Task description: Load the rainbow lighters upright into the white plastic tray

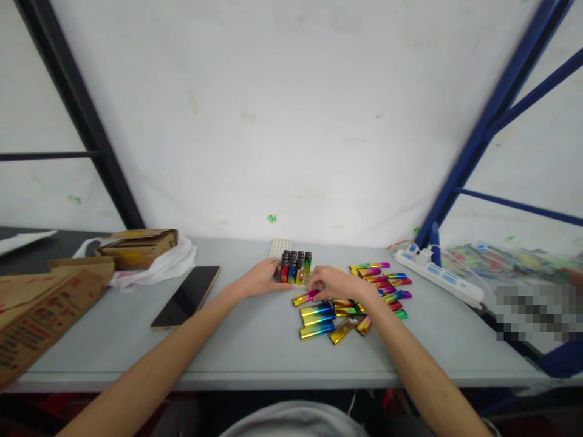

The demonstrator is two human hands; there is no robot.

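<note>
Black-topped lighters are flanked at left by the half-open left hand, presumably for steadying; any hold by the curled right hand cannot be told.

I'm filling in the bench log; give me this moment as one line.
left hand: at left side of upright lighters | right hand: right of them, near loose shiny strips | phone: flat, at left

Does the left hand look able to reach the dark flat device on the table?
Probably yes: the left hand is beside the upright black-topped items, but no obstacle shows between it and the dark flat device.
</note>
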